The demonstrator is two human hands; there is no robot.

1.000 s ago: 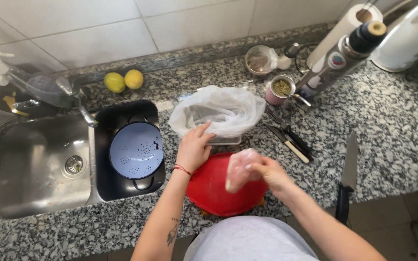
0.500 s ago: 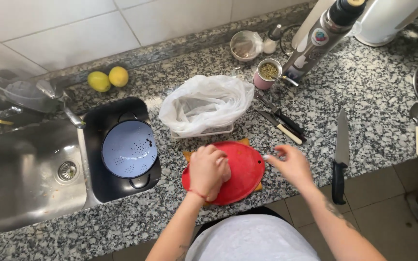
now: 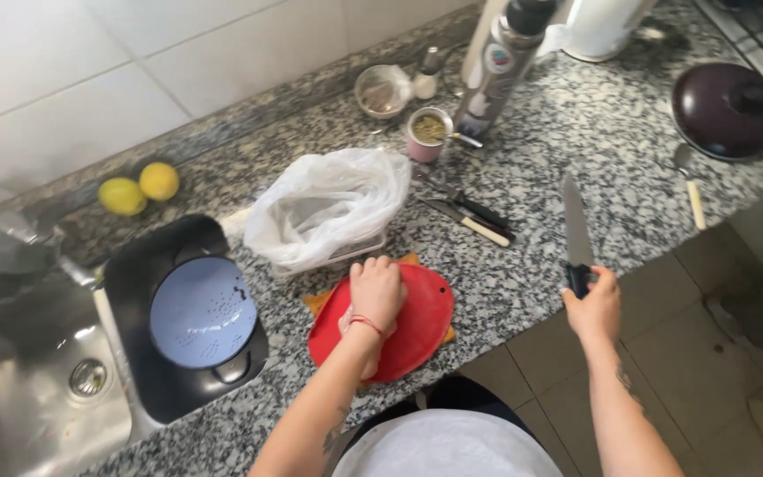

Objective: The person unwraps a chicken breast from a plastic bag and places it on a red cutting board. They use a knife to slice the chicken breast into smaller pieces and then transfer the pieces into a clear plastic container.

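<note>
My left hand (image 3: 376,291) rests closed on the red round cutting board (image 3: 417,327), pressing down on something pale under the palm that I cannot make out. An orange cloth shows under the board's edges. My right hand (image 3: 593,305) grips the black handle of a large kitchen knife (image 3: 575,225), whose blade lies flat on the granite counter (image 3: 523,291), pointing away from me. A white plastic bag (image 3: 328,203) over a clear tray sits just behind the board.
Two smaller knives (image 3: 470,216) lie right of the bag. A cup with herbs (image 3: 430,132), a small glass bowl (image 3: 381,88), a tall bottle (image 3: 501,62) stand behind. A dark lidded pot (image 3: 726,106) is far right. A blue colander (image 3: 203,309) sits in a black basin by the steel sink (image 3: 37,397). Two lemons (image 3: 141,188).
My right hand let go of the pale piece over the board, moved right and closed on the knife handle. My left hand came down from the bag onto the board.
</note>
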